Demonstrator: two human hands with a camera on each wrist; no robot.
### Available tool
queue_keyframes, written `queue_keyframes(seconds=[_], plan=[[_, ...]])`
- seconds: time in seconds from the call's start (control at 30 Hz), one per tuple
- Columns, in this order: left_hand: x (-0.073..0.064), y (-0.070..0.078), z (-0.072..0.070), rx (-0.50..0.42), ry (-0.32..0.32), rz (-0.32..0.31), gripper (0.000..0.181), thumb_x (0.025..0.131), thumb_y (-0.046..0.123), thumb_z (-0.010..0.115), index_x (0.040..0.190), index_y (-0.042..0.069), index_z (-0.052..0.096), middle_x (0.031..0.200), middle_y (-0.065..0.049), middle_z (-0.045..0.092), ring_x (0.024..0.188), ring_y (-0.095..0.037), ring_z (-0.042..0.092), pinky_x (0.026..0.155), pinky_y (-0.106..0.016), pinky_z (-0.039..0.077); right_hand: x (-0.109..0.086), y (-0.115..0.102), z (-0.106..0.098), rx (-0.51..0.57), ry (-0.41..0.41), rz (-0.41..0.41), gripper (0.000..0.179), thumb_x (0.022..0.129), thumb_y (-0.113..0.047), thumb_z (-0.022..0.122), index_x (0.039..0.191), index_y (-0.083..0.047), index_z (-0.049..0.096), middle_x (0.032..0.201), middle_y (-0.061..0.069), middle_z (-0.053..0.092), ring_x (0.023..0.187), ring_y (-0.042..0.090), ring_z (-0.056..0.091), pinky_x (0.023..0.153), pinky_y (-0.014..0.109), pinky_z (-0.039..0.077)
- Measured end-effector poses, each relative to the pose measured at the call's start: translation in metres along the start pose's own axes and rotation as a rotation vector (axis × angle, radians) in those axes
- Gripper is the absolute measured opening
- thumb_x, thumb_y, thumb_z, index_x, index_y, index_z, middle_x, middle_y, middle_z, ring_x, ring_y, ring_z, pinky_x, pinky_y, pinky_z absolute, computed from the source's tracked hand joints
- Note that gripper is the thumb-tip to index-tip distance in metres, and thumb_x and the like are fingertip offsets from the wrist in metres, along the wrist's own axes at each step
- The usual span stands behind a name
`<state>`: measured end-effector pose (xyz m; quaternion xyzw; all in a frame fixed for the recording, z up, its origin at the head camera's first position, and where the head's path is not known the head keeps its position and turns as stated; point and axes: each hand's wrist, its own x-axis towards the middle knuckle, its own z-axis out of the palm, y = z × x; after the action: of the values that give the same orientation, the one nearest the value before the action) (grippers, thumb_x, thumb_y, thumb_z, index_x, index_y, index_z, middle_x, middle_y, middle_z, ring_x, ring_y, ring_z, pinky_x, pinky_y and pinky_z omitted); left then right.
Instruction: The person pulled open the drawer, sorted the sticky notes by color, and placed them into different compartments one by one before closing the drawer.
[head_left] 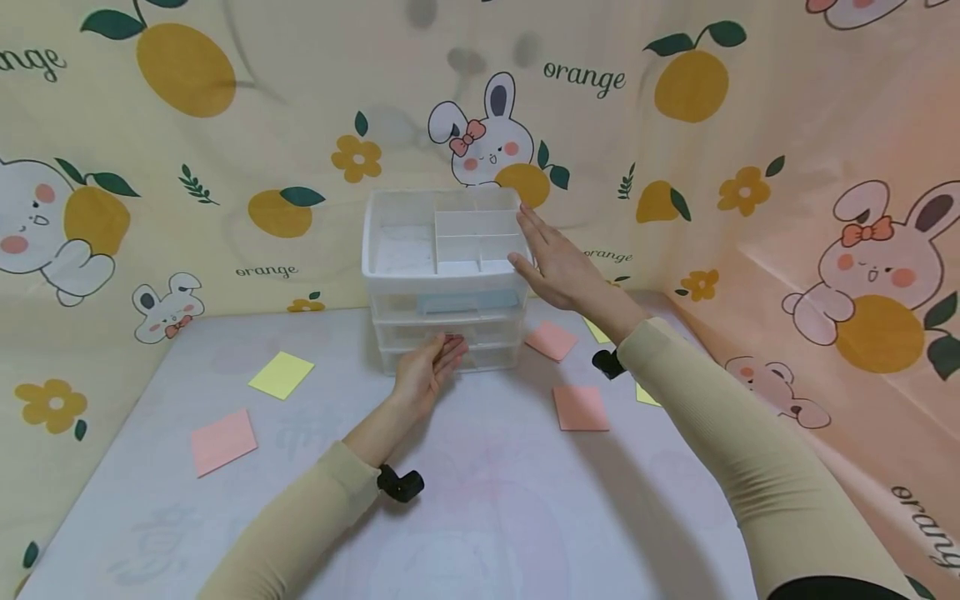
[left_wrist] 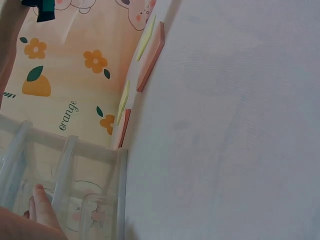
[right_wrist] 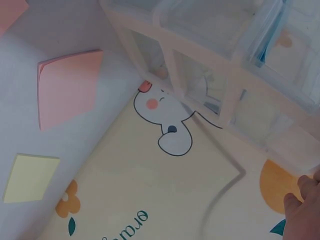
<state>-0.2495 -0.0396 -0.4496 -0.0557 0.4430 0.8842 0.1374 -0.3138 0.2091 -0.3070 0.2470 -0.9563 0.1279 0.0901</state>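
Note:
A white, see-through plastic drawer unit [head_left: 442, 287] stands upright at the back of the table, with a divided tray [head_left: 472, 225] on top. My left hand [head_left: 427, 371] is at the front of a lower drawer [head_left: 405, 335], palm turned up. Its fingers reach nearly straight to the drawer's front edge, and part of that contact is hidden. My right hand [head_left: 558, 262] rests flat along the unit's upper right side, fingers extended. Something light blue [head_left: 468, 302] shows through the upper drawer. In the right wrist view only part of the right hand [right_wrist: 305, 210] appears, beside the unit.
Pink sticky-note pads [head_left: 581, 408] and yellow ones [head_left: 281, 375] lie on the white tabletop [head_left: 465, 500] to both sides of the unit. Behind it hangs a printed curtain [head_left: 300, 108] with rabbits and oranges, which continues along the right side.

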Motion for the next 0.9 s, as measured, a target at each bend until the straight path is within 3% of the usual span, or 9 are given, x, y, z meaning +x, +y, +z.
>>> queue_keyframes(seconds=[0.17,0.6,0.9], plan=[[-0.0011,0.0027,0.0007,0.006,-0.004,-0.006,0.04,0.112,0.02,0.048,0.141,-0.008,0.052,0.141,-0.022,0.061,0.112,-0.018,0.073,0.099,-0.023,0.054,-0.0003,-0.0012,-0.0005,0.009,-0.004,0.005,0.077,0.11,-0.049,0.036,0.168,-0.008,0.004,0.176,0.003,-0.003,0.16,0.032,0.013,0.13,0.048,0.014],[-0.0024,0.0011,0.0039,0.002,0.038,-0.013,0.037,0.112,0.019,0.05,0.137,-0.008,0.055,0.114,-0.009,0.076,0.105,-0.018,0.075,0.1,-0.027,0.055,-0.0002,-0.0012,-0.0008,0.01,0.004,-0.003,0.077,0.111,-0.048,0.036,0.167,-0.006,0.004,0.176,0.005,-0.001,0.16,0.031,0.012,0.13,0.048,0.014],[-0.0072,-0.0018,0.0053,0.012,0.054,-0.004,0.032,0.111,0.017,0.052,0.13,-0.008,0.059,0.109,-0.009,0.077,0.102,-0.019,0.076,0.099,-0.028,0.056,-0.0005,-0.0016,-0.0012,0.005,0.006,-0.002,0.077,0.111,-0.047,0.036,0.167,-0.005,0.006,0.176,0.006,0.0,0.16,0.032,0.013,0.13,0.048,0.014]])
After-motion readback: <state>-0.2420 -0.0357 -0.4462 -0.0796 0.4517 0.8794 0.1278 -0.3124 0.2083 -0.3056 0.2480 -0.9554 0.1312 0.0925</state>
